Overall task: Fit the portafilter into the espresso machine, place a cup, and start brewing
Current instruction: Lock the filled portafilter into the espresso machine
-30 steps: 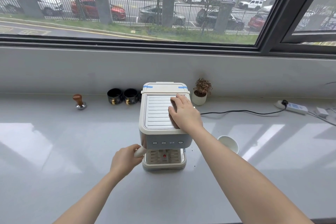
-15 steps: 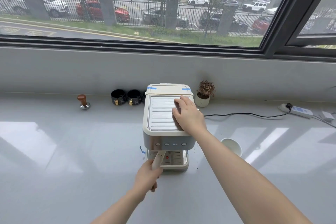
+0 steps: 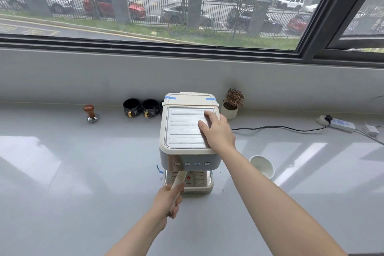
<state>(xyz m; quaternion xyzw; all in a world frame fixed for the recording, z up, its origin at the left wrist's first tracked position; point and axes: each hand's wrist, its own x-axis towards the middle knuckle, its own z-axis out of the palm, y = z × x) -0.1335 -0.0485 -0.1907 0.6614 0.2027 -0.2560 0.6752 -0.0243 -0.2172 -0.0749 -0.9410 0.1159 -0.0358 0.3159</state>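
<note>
A cream espresso machine (image 3: pixel 182 131) stands on the grey counter by the window wall. My right hand (image 3: pixel 218 131) lies flat on the right side of its ribbed top. My left hand (image 3: pixel 168 199) is closed around the cream handle of the portafilter (image 3: pixel 179 178), which points toward me from under the machine's front; its head is hidden beneath the button panel. A white cup (image 3: pixel 262 166) rests on the counter to the right of the machine, tilted, partly behind my right forearm. The drip tray (image 3: pixel 199 183) holds no cup.
Two black cups (image 3: pixel 141 107) and a wooden-handled tamper (image 3: pixel 91 112) stand at the back left. A small potted plant (image 3: pixel 231 103) sits behind the machine's right corner. A black cable (image 3: pixel 280 129) runs right to a power strip (image 3: pixel 338 123).
My left hand has swung the portafilter handle from the machine's left side round to the front. My right hand has stayed on the machine's top.
</note>
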